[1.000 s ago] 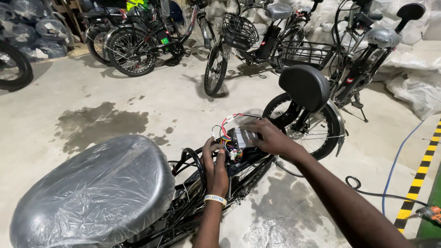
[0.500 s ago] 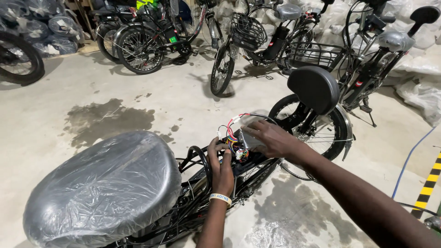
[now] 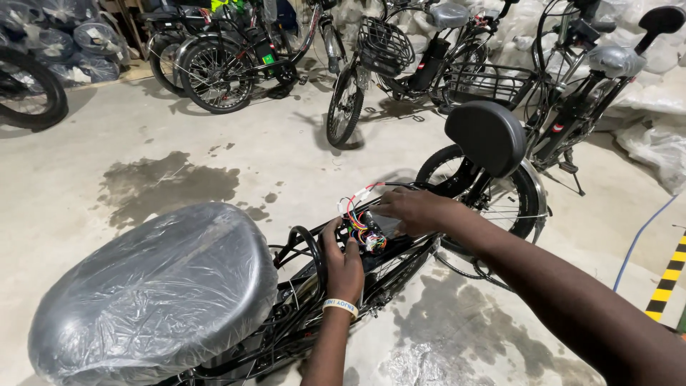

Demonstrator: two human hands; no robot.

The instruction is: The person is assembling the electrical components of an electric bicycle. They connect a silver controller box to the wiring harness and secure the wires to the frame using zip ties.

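The person is leaning over the back of an electric bicycle, both hands meeting at a cluster of coloured wires (image 3: 362, 227) that is spilling out over the rear frame just behind the seat. The left hand (image 3: 344, 264) is lying curled against the frame with its fingers bent toward the wire bundle, seemingly steadying the connectors from the near side; how firmly it is pinching anything cannot be told, since the fingertips are hidden among the wires. The right hand (image 3: 411, 211) is reaching in from the far side, fingers closed loosely over a small pale, plastic-wrapped piece (image 3: 384, 223) sitting right beside the wires, apparently holding it in place while the wiring is being sorted. A white wristband (image 3: 339, 307) is circling the left wrist. The large saddle (image 3: 153, 286), wrapped in clear plastic, is bulking up on the near left and crowding that side of the work. A black padded backrest (image 3: 488, 137) is standing upright just beyond the hands, above the rear wheel (image 3: 493, 196). Several other parked bicycles (image 3: 371, 64) are lining the far side of the stained concrete floor (image 3: 164, 182), well apart from the work, and a blue cable (image 3: 639, 236) is trailing across the floor at the right.
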